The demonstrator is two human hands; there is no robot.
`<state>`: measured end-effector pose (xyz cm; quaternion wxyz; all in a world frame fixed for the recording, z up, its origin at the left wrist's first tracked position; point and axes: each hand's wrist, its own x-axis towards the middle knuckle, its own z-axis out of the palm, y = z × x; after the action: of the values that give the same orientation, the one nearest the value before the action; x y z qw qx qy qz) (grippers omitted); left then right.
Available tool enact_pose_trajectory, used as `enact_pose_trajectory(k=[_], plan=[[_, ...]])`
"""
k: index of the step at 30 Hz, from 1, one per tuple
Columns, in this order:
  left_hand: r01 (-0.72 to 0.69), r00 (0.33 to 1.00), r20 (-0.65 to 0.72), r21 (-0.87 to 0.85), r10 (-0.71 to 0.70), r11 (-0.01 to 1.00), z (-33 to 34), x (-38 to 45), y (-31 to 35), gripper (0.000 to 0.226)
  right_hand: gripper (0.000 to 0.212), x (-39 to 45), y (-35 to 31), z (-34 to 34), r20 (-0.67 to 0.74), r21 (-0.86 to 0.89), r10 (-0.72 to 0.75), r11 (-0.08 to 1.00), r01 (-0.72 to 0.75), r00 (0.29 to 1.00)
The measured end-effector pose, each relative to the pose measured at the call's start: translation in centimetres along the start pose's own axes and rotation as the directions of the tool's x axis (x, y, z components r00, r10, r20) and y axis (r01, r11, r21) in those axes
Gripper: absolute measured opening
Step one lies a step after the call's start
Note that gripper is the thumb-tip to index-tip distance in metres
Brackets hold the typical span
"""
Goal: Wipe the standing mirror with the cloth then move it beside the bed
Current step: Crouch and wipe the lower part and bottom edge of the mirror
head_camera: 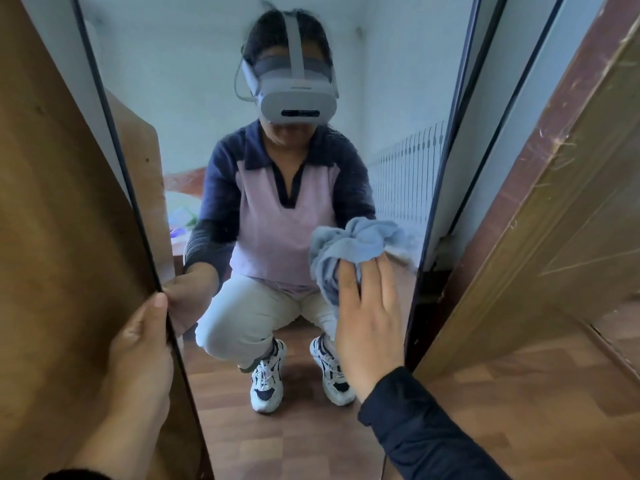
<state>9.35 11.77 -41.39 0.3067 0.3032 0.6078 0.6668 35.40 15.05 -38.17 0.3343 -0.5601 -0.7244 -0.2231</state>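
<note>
The standing mirror [194, 109] fills the middle of the head view, tall, with a thin dark frame. Its glass reflects a crouching person and a wood floor. My left hand [138, 362] grips the mirror's left edge low down, thumb on the front of the frame. My right hand [370, 323] presses a crumpled light-blue cloth [349, 247] flat against the glass near the right edge, fingers spread over the cloth. Part of the cloth is hidden under my fingers.
A brown wooden panel [59, 220] stands close on the left of the mirror. A wooden door and its frame [554, 209] stand on the right. Wood-pattern flooring [540, 393] lies at the lower right. A pale wall [498, 109] shows behind the mirror's right edge.
</note>
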Motion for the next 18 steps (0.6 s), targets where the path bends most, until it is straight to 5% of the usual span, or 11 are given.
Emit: enact_pose_trajectory(k=[3, 7, 11, 15, 18], plan=[[-0.003, 1.0, 0.002, 0.002, 0.003, 1.0, -0.3, 0.2, -0.3, 0.033, 0.048, 0.4, 2.2, -0.7, -0.062, 0.098, -0.021, 0.995, 0.027, 0.998], [-0.006, 1.0, 0.012, -0.01, 0.006, 1.0, 0.1, 0.2, -0.1, 0.021, 0.051, 2.3, 4.3, -2.0, -0.114, 0.167, 0.156, 0.976, -0.136, 0.981], [-0.013, 1.0, -0.003, -0.016, 0.012, 1.0, 0.2, 0.0, 0.0, 0.027, 0.031, 3.4, 4.6, -2.5, -0.202, 0.169, 0.257, 0.96, -0.225, 0.945], [-0.013, 1.0, -0.017, -0.011, 0.013, 1.0, 0.4, -0.3, 0.0, 0.024, 0.044, 4.0, 1.6, -1.5, -0.244, 0.263, 0.229, 0.951, -0.163, 0.942], [0.004, 0.999, -0.039, -0.016, -0.005, 1.0, 0.3, -0.2, 0.1, 0.033, 0.054, 3.2, -1.3, -0.1, -0.138, 0.25, 0.073, 0.967, -0.037, 0.988]])
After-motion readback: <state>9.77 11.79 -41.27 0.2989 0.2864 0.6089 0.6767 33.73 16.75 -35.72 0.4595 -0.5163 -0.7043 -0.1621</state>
